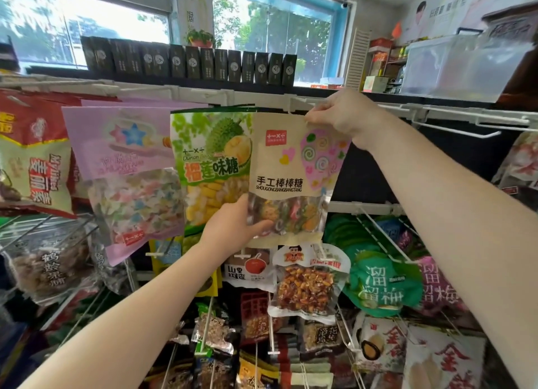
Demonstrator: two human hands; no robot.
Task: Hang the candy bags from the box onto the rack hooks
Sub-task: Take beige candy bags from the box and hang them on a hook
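Observation:
A kraft-paper lollipop candy bag with a clear lower window is held up against the top row of the rack. My right hand pinches its top right corner at the white hook. My left hand grips its lower left edge, thumb across the clear window. Whether the bag's hole is on the hook cannot be made out. To its left hang a green durian candy bag and a pink star candy bag. The box is out of view.
Bare white hooks stick out to the right on the top rail. Lower rows carry many hanging snack bags. Black boxes line the sill above the rack, under the window. A clear plastic bin sits at the upper right.

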